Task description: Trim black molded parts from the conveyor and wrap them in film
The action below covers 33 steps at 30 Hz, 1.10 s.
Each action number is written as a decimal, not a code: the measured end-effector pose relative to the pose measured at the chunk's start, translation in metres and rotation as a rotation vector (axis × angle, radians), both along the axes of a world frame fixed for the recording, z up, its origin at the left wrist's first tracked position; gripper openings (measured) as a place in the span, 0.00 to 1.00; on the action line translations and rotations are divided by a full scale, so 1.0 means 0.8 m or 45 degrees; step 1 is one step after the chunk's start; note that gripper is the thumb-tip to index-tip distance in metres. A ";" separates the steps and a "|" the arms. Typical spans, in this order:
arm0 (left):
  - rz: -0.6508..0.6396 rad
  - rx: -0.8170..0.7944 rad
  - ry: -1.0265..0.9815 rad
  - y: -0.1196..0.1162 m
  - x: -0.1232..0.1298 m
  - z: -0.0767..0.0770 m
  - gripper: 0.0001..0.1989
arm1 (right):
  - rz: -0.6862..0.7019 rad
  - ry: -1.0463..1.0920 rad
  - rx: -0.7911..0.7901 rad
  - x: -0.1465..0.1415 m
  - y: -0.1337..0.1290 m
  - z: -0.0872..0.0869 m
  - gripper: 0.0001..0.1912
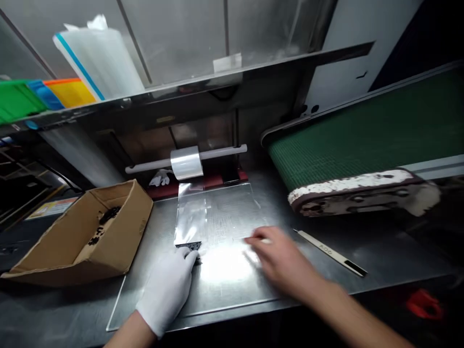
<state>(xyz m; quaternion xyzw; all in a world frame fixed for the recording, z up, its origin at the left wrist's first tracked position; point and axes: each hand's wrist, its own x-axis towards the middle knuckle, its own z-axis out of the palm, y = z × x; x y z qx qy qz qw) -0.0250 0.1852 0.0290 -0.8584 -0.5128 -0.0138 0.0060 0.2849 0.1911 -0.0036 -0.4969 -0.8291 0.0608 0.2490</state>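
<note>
My left hand [168, 285], in a white glove, bends its fingers and thumb onto a small flat black part [192, 245] on the clear plate [232, 295]. The black part touches the near end of a strip of clear film [192, 212], which runs down from a film roll [186, 163] on a white rod. My bare right hand [279, 261] is over the plate's right side, thumb and fingertips pinched together. Something pale shows at those fingers, but blur hides what it is. Right of that hand lies a slim cream-coloured craft knife [329, 252], apart from it.
An open cardboard box [83, 232] with several black parts stands at left. A green conveyor belt [362, 130] juts in at right. Above the rod runs a metal shelf edge [203, 79], bearing coloured bins [68, 92] and a bag-like white roll [101, 60]. Something red [424, 304] is at lower right.
</note>
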 end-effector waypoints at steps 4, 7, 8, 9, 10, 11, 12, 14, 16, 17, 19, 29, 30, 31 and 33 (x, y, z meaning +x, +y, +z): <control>0.077 0.094 -0.055 -0.006 0.003 -0.008 0.18 | 0.168 -0.122 -0.076 -0.112 0.028 0.010 0.18; 0.115 0.133 -0.143 -0.015 0.003 -0.014 0.17 | 0.174 -0.203 -0.125 -0.128 0.034 0.002 0.11; 0.123 0.145 -0.172 -0.018 0.003 -0.015 0.17 | 0.176 -0.216 -0.135 -0.126 0.035 0.001 0.10; 0.129 0.156 -0.198 -0.022 0.002 -0.016 0.17 | 0.180 -0.223 -0.144 -0.123 0.035 0.001 0.09; 0.132 0.166 -0.223 -0.025 0.002 -0.017 0.17 | 0.183 -0.225 -0.153 -0.121 0.035 0.001 0.09; 0.129 0.176 -0.248 -0.030 0.001 -0.017 0.16 | 0.183 -0.224 -0.163 -0.120 0.035 0.002 0.09; 0.123 0.185 -0.275 -0.035 0.000 -0.016 0.16 | 0.183 -0.219 -0.173 -0.119 0.036 0.004 0.09; 0.100 0.209 -0.343 -0.048 -0.006 -0.014 0.16 | 0.176 -0.196 -0.194 -0.118 0.039 0.006 0.10; 0.075 0.245 -0.436 -0.068 -0.018 -0.013 0.16 | 0.170 -0.156 -0.215 -0.116 0.041 0.008 0.12; 0.066 0.272 -0.487 -0.082 -0.026 -0.014 0.16 | 0.170 -0.126 -0.225 -0.115 0.040 0.009 0.13; 0.056 0.361 -0.582 -0.115 -0.042 -0.020 0.18 | 0.169 -0.040 -0.245 -0.114 0.029 0.013 0.19; 1.074 0.116 -1.636 -0.262 -0.045 -0.083 0.30 | 0.541 1.006 -1.578 -0.227 -0.171 -0.001 0.24; 1.079 0.062 -1.695 -0.271 -0.044 -0.085 0.27 | 0.434 1.029 -1.669 -0.234 -0.182 -0.013 0.24; 1.093 0.013 -1.737 -0.280 -0.044 -0.087 0.24 | 0.349 0.994 -1.704 -0.238 -0.189 -0.027 0.25; 1.187 -0.116 -1.831 -0.296 -0.046 -0.095 0.24 | 0.350 0.785 -1.687 -0.243 -0.193 -0.059 0.24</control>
